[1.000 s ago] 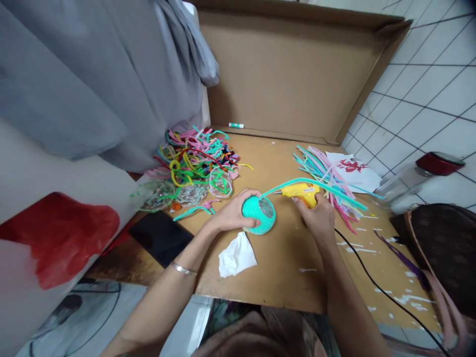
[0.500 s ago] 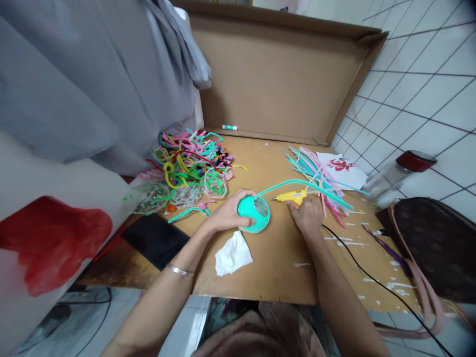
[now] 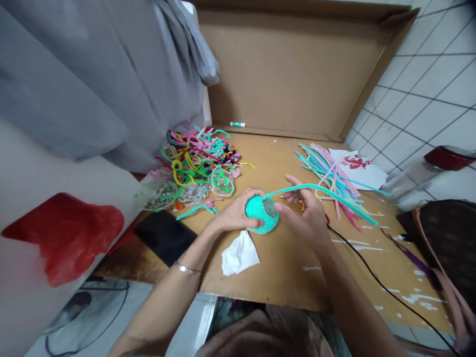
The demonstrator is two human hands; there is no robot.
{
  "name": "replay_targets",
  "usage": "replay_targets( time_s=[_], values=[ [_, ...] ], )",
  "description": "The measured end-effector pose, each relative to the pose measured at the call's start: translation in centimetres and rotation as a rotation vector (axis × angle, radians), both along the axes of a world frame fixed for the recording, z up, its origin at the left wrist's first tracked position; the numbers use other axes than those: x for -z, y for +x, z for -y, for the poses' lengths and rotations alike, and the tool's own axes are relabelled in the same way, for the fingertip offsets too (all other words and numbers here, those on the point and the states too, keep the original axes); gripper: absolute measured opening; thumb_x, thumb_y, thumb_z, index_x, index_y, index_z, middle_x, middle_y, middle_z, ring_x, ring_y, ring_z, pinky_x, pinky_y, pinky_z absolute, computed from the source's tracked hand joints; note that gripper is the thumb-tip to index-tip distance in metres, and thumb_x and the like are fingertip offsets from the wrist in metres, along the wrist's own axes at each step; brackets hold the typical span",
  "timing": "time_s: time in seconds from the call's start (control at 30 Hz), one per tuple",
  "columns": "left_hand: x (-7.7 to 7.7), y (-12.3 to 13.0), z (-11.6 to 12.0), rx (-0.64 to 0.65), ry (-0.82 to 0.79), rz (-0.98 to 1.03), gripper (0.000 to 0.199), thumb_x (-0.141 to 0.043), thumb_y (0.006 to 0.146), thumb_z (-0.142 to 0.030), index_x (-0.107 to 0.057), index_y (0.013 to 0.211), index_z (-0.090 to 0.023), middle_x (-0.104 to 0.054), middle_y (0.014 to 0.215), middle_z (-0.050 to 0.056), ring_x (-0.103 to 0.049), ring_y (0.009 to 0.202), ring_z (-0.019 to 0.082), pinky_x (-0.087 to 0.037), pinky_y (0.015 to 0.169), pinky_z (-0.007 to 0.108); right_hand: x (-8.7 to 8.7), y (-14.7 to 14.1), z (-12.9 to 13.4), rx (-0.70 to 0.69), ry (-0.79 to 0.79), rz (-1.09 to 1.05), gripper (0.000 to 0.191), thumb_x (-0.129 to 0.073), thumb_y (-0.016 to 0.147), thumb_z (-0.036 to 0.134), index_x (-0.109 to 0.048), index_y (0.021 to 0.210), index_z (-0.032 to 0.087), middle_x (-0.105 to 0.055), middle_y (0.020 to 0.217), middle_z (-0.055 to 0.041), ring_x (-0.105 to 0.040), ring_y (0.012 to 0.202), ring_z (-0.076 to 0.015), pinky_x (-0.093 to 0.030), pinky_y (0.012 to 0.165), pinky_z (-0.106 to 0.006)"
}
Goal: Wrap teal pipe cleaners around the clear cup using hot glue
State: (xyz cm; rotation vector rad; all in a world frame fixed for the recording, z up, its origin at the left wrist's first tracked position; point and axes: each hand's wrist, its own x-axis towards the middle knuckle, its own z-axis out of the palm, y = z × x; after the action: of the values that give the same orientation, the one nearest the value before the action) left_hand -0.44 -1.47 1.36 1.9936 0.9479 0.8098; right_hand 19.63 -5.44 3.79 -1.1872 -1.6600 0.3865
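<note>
My left hand is wrapped round a small round pot covered in turquoise pipe cleaner, its opening tilted to the right. From its rim a loose turquoise pipe cleaner arcs away to the right. Just right of the pot is my right hand, fingers apart and holding nothing, its thumb close to the rim; I cannot tell if they touch. Behind that hand lies a glue gun, mostly hidden, with its metal tip and an orange part showing. A crumpled white tissue rests below the pot.
A heap of coloured pipe cleaners lies at the left, above a black tablet or phone. More pipe cleaners lie at the right beside a clear bottle and a brown bag. A black cord crosses the right side.
My right hand has let go of the yellow glue gun and moved left towards the pot, its fingers spreading. My left hand still holds the pot. The view has shifted slightly.
</note>
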Motion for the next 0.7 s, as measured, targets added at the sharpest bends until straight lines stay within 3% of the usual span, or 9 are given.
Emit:
replay_targets(
  time_s=[0.07,0.13,0.47,0.7],
  values=[
    [0.0,0.0,0.0,0.000,0.006,-0.004,0.060,-0.072,0.059,-0.028,-0.054,0.116,-0.021,-0.058,0.118,0.006,-0.057,0.107,0.027,-0.047,0.097,0.042,-1.0,-0.5,0.2,-0.058,0.071,0.020,0.021,-0.064,0.085,0.040,-0.069,0.096,0.023,-0.068,0.088,-0.0028,-0.061,0.076,-0.0157,-0.050,0.071,-0.030],
    [-0.1,0.0,0.0,-0.003,0.005,-0.008,0.061,-0.073,0.058,-0.029,-0.054,0.116,-0.020,-0.058,0.117,0.006,-0.057,0.106,0.027,-0.047,0.097,0.042,-1.2,-0.5,0.1,-0.083,0.116,0.019,0.017,-0.059,0.090,0.035,-0.071,0.088,0.023,-0.070,0.084,-0.0019,-0.063,0.077,-0.0155,-0.050,0.072,-0.029],
    [0.1,-0.1,-0.2,0.027,-0.040,0.034,0.061,-0.073,0.058,-0.029,-0.053,0.114,-0.021,-0.057,0.122,0.007,-0.056,0.113,0.029,-0.044,0.102,0.044,1.9,0.9,0.1,-0.059,-0.011,-0.085,0.015,-0.062,0.089,0.035,-0.073,0.086,0.024,-0.072,0.084,-0.0024,-0.066,0.081,-0.0178,-0.053,0.077,-0.033],
    [0.0,-0.1,0.0,0.036,-0.049,0.032,0.059,-0.072,0.059,-0.029,-0.053,0.114,-0.021,-0.057,0.121,0.007,-0.056,0.113,0.029,-0.045,0.102,0.044,2.7,1.0,0.0,-0.094,-0.024,-0.074,0.012,-0.064,0.088,0.034,-0.073,0.086,0.026,-0.071,0.087,-0.0009,-0.066,0.083,-0.0169,-0.052,0.077,-0.031]
  ],
)
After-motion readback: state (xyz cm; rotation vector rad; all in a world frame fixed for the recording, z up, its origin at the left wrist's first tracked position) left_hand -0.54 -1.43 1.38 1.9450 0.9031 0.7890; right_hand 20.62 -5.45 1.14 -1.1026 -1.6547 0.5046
